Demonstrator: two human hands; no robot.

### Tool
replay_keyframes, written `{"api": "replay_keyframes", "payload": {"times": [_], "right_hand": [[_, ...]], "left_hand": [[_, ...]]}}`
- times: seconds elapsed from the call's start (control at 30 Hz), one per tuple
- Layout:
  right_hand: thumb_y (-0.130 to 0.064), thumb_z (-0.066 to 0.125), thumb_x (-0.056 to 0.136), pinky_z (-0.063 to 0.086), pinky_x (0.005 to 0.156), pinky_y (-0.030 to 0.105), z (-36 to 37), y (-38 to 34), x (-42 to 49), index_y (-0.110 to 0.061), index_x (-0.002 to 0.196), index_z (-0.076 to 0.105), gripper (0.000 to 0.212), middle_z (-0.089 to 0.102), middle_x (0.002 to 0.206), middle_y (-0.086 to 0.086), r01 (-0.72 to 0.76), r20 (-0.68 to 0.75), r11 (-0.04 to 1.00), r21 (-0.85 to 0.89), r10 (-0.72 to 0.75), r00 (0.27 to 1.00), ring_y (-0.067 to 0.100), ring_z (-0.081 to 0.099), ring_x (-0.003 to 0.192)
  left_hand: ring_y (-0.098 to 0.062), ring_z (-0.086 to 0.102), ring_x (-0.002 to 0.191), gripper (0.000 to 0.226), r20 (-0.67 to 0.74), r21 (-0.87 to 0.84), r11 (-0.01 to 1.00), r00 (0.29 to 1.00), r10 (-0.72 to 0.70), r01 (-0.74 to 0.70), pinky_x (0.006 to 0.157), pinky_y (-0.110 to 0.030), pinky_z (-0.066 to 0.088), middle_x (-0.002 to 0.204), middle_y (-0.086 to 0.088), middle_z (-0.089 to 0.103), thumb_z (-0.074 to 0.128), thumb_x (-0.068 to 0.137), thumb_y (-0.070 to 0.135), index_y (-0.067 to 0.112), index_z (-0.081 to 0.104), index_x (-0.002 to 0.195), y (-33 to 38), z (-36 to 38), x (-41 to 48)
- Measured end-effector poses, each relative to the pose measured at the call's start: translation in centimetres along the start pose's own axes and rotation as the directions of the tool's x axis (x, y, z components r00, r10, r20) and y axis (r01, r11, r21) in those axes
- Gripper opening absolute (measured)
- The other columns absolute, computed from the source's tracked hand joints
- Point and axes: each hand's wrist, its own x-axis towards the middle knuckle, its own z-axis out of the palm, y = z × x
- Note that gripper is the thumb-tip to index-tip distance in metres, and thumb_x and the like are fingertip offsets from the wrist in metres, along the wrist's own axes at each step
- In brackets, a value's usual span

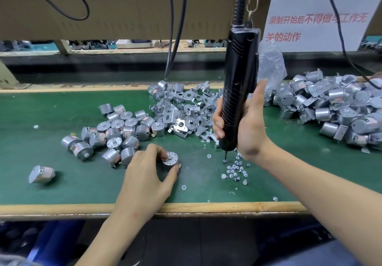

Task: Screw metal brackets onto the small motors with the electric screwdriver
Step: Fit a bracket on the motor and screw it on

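Gripping the electric screwdriver (237, 92) in the right hand (249, 129), left fingers (154, 149) pinching a motor (170, 160); sign (310, 3) reads "关的动作".

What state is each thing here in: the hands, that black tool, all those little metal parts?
motor: upright on the green mat, shaft up, no bracket
left hand: grips that motor
screws: scattered loose
electric screwdriver: upright, bit down on one of the screws
right hand: holds the electric screwdriver
brackets: loose heap
bare motors: piled loose
bracketed motors: heaped loose
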Motion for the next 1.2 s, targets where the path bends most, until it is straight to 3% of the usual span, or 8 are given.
{"api": "replay_keyframes", "payload": {"times": [0.33, 0.47, 0.53, 0.7, 0.83, 0.9, 1.0, 1.2], "right_hand": [[-0.079, 0.005, 0.082, 0.038, 0.049, 0.027, 0.1, 0.1, -0.2, -0.016, 0.069, 0.052, 0.08, 0.044, 0.056, 0.003, 0.01, -0.022, 1.0, -0.025, -0.011, 1.0, 0.02, 0.038, 0.045], [-0.078, 0.004, 0.082, 0.038, 0.05, 0.026, 0.1, 0.0, -0.3, -0.014, 0.071, 0.051, 0.08, 0.045, 0.055, 0.002, 0.008, -0.017, 1.0, -0.029, -0.008, 1.0, 0.02, 0.038, 0.044], [-0.078, 0.004, 0.081, 0.038, 0.05, 0.027, 0.1, -0.4, -0.1, -0.015, 0.07, 0.051, 0.08, 0.045, 0.055, 0.002, 0.016, -0.008, 1.0, -0.021, -0.017, 1.0, 0.02, 0.038, 0.044], [-0.078, 0.002, 0.083, 0.037, 0.05, 0.027, -0.4, -2.1, 0.5, -0.016, 0.069, 0.053, 0.081, 0.046, 0.055, 0.002, 0.075, -0.03, 0.997, -0.003, -0.076, 0.997, 0.02, 0.039, 0.045], [-0.077, 0.001, 0.085, 0.038, 0.05, 0.026, -0.7, -2.3, 0.6, -0.016, 0.069, 0.052, 0.081, 0.047, 0.056, 0.002, 0.079, -0.051, 0.997, -0.023, -0.081, 0.995, 0.02, 0.039, 0.046], [-0.076, 0.0, 0.086, 0.037, 0.051, 0.028, -0.6, -2.1, 0.6, -0.016, 0.069, 0.051, 0.081, 0.046, 0.055, 0.002, 0.089, -0.057, 0.995, -0.044, -0.092, 0.994, 0.021, 0.039, 0.045], [-0.076, 0.003, 0.084, 0.035, 0.052, 0.032, -0.5, -1.7, 0.6, -0.013, 0.074, 0.049, 0.079, 0.045, 0.055, 0.004, 0.079, -0.06, 0.996, -0.048, -0.082, 0.995, 0.021, 0.039, 0.045], [-0.076, 0.003, 0.084, 0.036, 0.051, 0.03, -0.3, -1.5, 0.4, -0.01, 0.077, 0.048, 0.079, 0.045, 0.057, 0.004, 0.077, -0.041, 0.996, -0.053, -0.079, 0.996, 0.021, 0.039, 0.045]], "left_hand": [[-0.008, 0.053, 0.089, 0.031, 0.019, -0.017, 1.0, 0.999, 0.026, -0.025, 0.079, -0.001, 0.031, 0.089, 0.024, 0.056, 0.08, 0.079, 0.029, 0.027, 0.052, 0.091, 0.1, -0.1, 0.0], [-0.006, 0.055, 0.095, 0.034, 0.039, -0.057, 0.998, 0.999, 0.017, -0.015, 0.078, -0.011, 0.034, 0.097, 0.02, 0.059, 0.074, 0.08, 0.044, 0.028, 0.053, 0.102, 0.3, -0.3, -0.1], [-0.003, 0.054, 0.095, 0.038, 0.01, -0.088, 0.996, 1.0, 0.011, -0.01, 0.079, -0.009, 0.034, 0.103, 0.017, 0.059, 0.067, 0.081, 0.049, 0.028, 0.054, 0.111, 0.5, -0.6, 0.4], [-0.015, 0.053, 0.103, 0.03, -0.031, 0.017, 0.992, 0.991, 0.127, -0.126, 0.084, -0.016, 0.03, 0.109, 0.009, 0.059, 0.065, 0.091, 0.032, 0.019, 0.059, 0.118, 1.5, -0.5, 5.1], [-0.023, 0.039, 0.128, 0.051, 0.146, 0.189, 0.943, 0.958, 0.247, -0.272, 0.108, -0.03, 0.03, 0.144, 0.001, 0.049, 0.063, 0.094, 0.027, 0.019, 0.046, 0.142, 2.6, 1.2, 10.0], [-0.024, 0.033, 0.134, 0.062, 0.299, 0.265, 0.89, 0.909, 0.29, -0.371, 0.11, -0.044, 0.033, 0.153, 0.005, 0.04, 0.06, 0.095, 0.031, 0.026, 0.034, 0.151, 2.9, 1.8, 11.6], [-0.023, 0.035, 0.13, 0.056, 0.409, 0.349, 0.825, 0.864, 0.293, -0.445, 0.101, -0.047, 0.04, 0.146, 0.008, 0.048, 0.057, 0.096, 0.035, 0.033, 0.038, 0.148, 2.7, 2.0, 12.7], [-0.026, 0.042, 0.114, 0.052, 0.461, 0.38, 0.807, 0.849, 0.259, -0.452, 0.099, -0.043, 0.042, 0.128, 0.002, 0.056, 0.062, 0.095, 0.037, 0.032, 0.046, 0.144, 2.6, 1.0, 12.5]]}}
